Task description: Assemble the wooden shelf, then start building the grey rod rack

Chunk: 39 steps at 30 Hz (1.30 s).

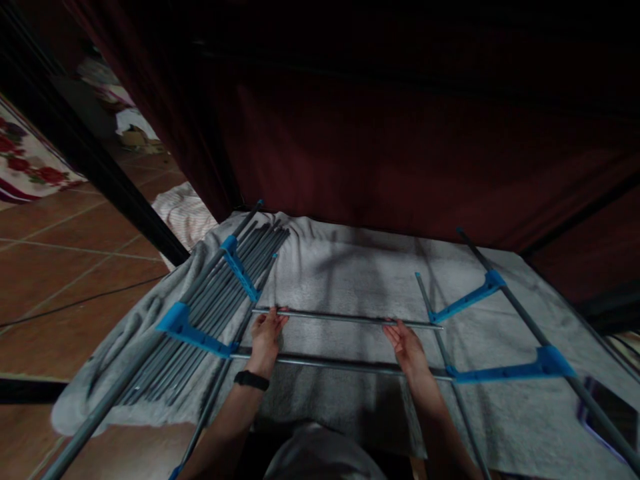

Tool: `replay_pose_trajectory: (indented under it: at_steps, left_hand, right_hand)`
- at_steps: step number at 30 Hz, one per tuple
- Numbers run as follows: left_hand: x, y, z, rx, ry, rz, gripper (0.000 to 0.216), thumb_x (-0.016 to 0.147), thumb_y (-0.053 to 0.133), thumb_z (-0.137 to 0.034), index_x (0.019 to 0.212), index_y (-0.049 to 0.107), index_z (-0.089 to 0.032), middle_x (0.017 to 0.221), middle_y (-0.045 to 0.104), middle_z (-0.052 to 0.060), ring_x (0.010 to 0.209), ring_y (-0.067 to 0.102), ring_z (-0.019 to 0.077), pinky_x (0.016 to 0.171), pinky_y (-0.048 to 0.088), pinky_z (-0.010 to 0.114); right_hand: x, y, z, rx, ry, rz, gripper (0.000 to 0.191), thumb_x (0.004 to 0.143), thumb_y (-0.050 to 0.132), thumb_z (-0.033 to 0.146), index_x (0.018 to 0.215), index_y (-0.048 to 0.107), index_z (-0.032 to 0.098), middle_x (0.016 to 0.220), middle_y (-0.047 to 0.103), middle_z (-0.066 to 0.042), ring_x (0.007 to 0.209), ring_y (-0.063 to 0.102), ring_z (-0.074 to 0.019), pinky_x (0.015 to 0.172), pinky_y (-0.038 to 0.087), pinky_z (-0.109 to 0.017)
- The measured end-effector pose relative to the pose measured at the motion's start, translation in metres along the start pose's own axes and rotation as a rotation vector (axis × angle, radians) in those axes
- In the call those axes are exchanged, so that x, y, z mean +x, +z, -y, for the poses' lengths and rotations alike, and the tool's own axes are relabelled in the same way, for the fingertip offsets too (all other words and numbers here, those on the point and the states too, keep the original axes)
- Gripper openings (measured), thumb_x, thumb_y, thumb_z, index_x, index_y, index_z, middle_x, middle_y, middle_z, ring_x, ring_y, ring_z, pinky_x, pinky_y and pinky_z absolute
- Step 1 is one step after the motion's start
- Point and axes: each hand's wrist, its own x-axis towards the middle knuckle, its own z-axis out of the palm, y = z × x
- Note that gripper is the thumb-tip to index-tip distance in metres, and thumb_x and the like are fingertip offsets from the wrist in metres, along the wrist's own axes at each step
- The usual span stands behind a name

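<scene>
A thin grey metal tube [330, 317] lies crosswise between my hands. My left hand [267, 333] pinches it near its left end, and my right hand [404, 343] has its fingers on it near the right end. Both tube ends lie close to the side frames; I cannot tell whether they touch. Below it, another crossbar [320, 362] spans between a left blue plastic bracket [193, 330] and a right blue bracket [515, 370]. Farther back are an upper left blue bracket [240, 267] and an upper right one [470, 300], both on long grey poles.
Several loose grey tubes [215, 307] lie side by side on the grey blanket [350, 267], under the left frame. A phone [607, 417] rests at the right, partly behind a pole. A dark red curtain [375, 147] hangs behind, and tiled floor [90, 267] shows at left.
</scene>
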Motion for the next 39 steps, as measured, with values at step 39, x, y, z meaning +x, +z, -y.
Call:
replay_pose_trajectory:
  at_steps: [39]
  left_hand:
    - [0.006, -0.005, 0.005, 0.023, 0.027, 0.115, 0.017, 0.083, 0.067, -0.007, 0.076, 0.055, -0.017, 0.068, 0.069, 0.0, 0.062, 0.07, 0.0128, 0.069, 0.062, 0.026]
  right_hand:
    - [0.003, 0.0, 0.004, 0.15, -0.073, -0.185, 0.011, 0.079, 0.068, 0.026, 0.079, 0.058, 0.021, 0.062, 0.067, 0.006, 0.061, 0.068, -0.0124, 0.074, 0.062, -0.029]
